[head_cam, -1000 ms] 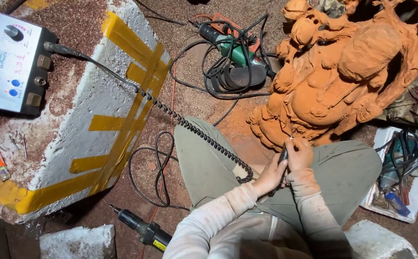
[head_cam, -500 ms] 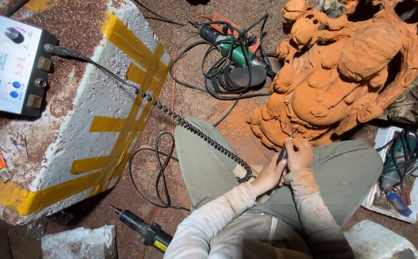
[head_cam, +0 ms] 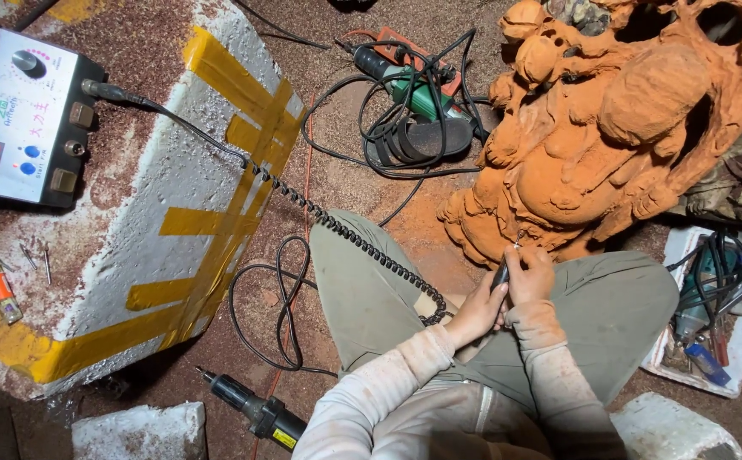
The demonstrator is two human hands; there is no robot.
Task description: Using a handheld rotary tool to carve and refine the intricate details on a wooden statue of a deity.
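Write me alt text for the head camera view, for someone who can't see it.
Both hands, left hand and right hand, grip a slim carving tool against the base of an orange carved sculpture. A coiled cord runs from the tool to a control box on a white block.

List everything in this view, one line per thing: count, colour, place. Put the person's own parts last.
carved figure: one, orange, upper right on the floor
handpiece: one, dark, held by both hands, tip against the carving's base
coiled cable: one, black, from control box to the hands
control box: one, white and black, with a knob and a red display, on the block at upper left
block: one, white with yellow tape, left
power tool with looped cord: one, green and black, top centre
second handpiece: one, black, on the floor at bottom
tray of tools: one, white, right edge
small bits: a few, metal, on the block
left hand: one, gripping the handpiece
right hand: one, gripping the handpiece
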